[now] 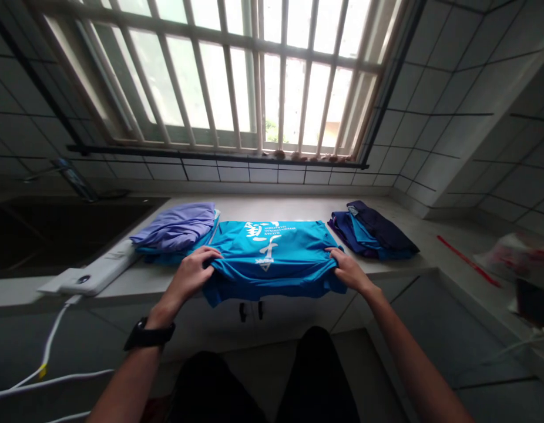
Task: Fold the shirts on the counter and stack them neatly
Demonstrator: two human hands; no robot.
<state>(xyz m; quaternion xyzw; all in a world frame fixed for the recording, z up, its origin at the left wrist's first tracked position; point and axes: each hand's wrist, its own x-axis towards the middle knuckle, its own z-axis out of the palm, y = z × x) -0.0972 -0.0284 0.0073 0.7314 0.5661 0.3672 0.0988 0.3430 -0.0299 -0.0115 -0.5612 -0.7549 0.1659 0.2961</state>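
Note:
A bright blue T-shirt [289,247] with white printing lies on the counter, its near part hanging over the front edge in creases. My left hand [195,269] pinches the shirt's left side, fingers closed on the cloth. On the opposite side my right hand [348,269] grips the fabric in the same way. The cloth is drawn taut between both hands. Just left of the shirt sits a stack of folded clothes [177,226], lavender on top of blue. To the right is another folded pile [373,230] in dark navy and blue.
A white power strip [96,273] with a cable lies at the counter's left front edge, beside a dark sink [69,235] with a faucet [76,179]. At right are a red strip [468,261] and a plastic bag [514,255]. Behind stands a barred window [254,76].

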